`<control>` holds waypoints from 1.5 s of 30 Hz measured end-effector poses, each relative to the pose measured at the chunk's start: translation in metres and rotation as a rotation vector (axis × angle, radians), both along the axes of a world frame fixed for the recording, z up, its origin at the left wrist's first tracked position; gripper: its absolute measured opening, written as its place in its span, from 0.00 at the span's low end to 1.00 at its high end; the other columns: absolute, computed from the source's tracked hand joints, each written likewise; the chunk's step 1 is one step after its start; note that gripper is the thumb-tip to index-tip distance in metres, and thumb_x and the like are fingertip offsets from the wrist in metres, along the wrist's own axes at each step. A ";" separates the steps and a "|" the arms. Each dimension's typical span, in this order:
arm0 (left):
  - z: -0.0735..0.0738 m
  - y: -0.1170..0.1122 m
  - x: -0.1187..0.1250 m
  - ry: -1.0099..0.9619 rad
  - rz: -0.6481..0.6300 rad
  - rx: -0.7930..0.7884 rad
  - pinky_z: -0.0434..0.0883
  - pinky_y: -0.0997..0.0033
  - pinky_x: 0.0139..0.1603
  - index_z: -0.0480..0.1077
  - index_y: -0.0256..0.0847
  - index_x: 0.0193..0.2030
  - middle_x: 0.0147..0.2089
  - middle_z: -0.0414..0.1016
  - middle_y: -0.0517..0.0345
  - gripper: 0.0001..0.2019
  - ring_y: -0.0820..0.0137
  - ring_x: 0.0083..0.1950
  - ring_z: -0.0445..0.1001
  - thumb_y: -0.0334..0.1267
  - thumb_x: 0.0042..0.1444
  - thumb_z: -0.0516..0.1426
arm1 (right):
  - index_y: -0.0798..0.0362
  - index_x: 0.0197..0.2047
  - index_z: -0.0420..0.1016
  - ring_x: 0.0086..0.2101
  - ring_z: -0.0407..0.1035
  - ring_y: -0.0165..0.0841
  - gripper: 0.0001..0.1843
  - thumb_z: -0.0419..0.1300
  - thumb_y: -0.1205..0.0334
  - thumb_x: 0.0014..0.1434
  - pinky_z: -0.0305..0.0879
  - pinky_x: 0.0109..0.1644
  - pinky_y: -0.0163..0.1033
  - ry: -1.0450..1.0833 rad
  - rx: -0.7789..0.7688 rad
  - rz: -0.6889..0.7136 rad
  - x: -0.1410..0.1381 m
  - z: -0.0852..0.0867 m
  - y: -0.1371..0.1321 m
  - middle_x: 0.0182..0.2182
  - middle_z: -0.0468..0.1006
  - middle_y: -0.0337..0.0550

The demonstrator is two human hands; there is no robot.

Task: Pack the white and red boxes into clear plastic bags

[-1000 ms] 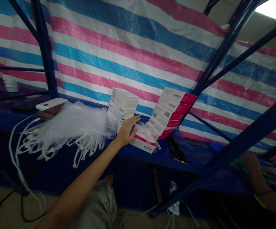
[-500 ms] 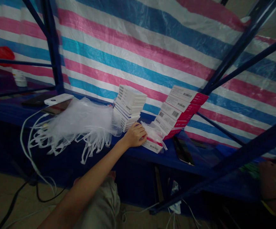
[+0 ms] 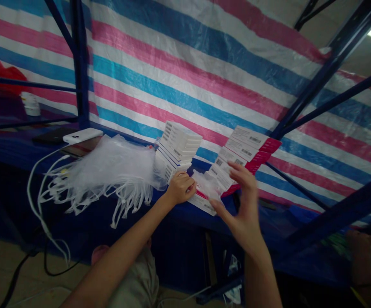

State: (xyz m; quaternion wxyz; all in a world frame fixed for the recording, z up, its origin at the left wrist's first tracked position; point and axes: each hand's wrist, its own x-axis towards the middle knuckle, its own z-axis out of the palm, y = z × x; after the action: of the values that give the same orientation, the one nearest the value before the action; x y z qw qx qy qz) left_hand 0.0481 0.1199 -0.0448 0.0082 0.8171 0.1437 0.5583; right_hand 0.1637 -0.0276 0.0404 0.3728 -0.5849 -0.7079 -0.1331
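My left hand (image 3: 179, 188) is curled on the near end of a red and white box in a clear plastic bag (image 3: 204, 190), lying on the blue shelf (image 3: 179, 211). Just to the right, my right hand (image 3: 241, 201) hovers with spread fingers, its thumb at the bag's front edge. Behind the hands stand a stack of white boxes (image 3: 179, 145) and a leaning stack of red and white boxes (image 3: 246, 149).
A heap of clear plastic bags (image 3: 108, 171) lies left of the boxes, with a white power bank (image 3: 82, 135) and white cables (image 3: 41, 188) beyond. Blue rack bars (image 3: 320, 85) cross at the right. Another person's arm (image 3: 365, 261) shows at the far right.
My left hand closed from an open reach onto the bagged box. My right hand came into view and rose to the box's right side.
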 end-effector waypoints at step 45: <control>0.001 0.007 0.002 0.111 0.325 -0.073 0.57 0.55 0.60 0.69 0.37 0.34 0.34 0.72 0.54 0.08 0.65 0.43 0.68 0.29 0.55 0.49 | 0.57 0.60 0.57 0.49 0.61 0.51 0.31 0.52 0.53 0.55 0.51 0.51 0.51 -0.108 -0.550 -0.724 0.018 -0.064 0.204 0.50 0.65 0.63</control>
State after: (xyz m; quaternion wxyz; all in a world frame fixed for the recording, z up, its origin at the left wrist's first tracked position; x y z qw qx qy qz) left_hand 0.0496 0.1265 -0.0433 -0.0602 0.8120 0.2943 0.5005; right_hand 0.1816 0.1759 -0.0239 0.0957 -0.8642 -0.4852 -0.0922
